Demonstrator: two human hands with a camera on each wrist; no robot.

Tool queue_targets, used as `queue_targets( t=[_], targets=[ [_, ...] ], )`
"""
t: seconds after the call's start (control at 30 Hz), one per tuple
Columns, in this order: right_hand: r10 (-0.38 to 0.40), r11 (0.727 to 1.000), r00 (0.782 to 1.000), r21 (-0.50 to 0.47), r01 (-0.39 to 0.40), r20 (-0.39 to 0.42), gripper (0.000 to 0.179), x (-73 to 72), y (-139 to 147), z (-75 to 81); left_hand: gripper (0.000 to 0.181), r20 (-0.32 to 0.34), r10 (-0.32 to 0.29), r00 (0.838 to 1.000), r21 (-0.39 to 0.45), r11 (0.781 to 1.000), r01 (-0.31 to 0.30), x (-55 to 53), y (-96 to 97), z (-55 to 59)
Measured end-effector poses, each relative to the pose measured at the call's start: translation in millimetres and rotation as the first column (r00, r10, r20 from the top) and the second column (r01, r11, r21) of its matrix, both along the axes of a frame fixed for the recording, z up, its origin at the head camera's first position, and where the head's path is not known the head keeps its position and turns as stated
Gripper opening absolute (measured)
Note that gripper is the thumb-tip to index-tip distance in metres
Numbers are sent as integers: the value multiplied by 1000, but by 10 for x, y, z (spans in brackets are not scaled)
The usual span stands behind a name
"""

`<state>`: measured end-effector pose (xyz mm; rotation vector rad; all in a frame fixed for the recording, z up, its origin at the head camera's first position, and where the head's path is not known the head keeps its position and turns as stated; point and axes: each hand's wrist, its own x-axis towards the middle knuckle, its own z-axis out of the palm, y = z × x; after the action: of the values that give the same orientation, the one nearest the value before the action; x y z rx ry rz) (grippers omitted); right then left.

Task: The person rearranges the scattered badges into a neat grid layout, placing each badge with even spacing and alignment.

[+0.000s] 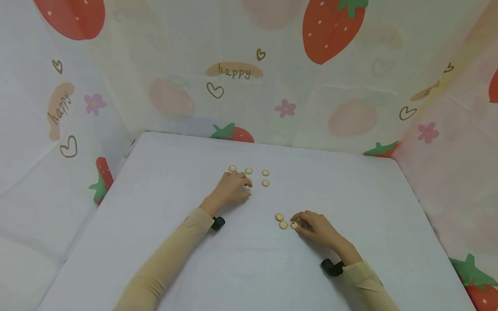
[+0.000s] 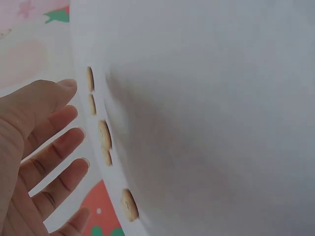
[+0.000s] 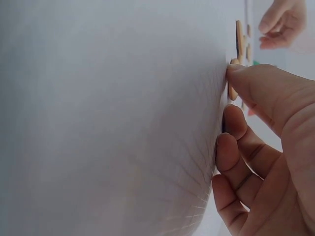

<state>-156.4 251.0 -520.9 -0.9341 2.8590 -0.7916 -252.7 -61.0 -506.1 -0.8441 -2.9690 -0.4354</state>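
Small round pale wooden discs with ringed, marked faces lie flat on a white table in two groups. At the front, my right hand [image 1: 319, 229] pinches one wooden disc [image 1: 294, 225] between thumb and forefinger, its other fingers bent. Just left of that hand lie two more discs, a rear one [image 1: 279, 217] and a nearer one [image 1: 283, 225]. Farther back, my left hand [image 1: 231, 188] hovers with loose, spread fingers over the left of the back group. A disc [image 1: 249, 180] there is partly covered by its fingers. In the left wrist view, nothing is in the left hand [image 2: 44, 147].
Other discs of the back group stand in rough rows: a left one [image 1: 232, 168], a middle one [image 1: 248, 171], and two at the right [image 1: 265, 172]. The white table [image 1: 350, 185] meets strawberry-print cloth walls [image 1: 233, 103] behind and at both sides.
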Motion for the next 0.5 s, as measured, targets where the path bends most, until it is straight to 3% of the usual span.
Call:
queue_targets(
  t=[0.33,0.5],
  targets=[
    [3,1000,1000,0,-3,-2,22,-1,-1,4,23,-65,-82,995,62,994,86,153,185,-56],
    [9,1000,1000,-9,-9,1,22,5,1,12,23,-50,-114,992,57,992,116,223,305,-28]
  ],
)
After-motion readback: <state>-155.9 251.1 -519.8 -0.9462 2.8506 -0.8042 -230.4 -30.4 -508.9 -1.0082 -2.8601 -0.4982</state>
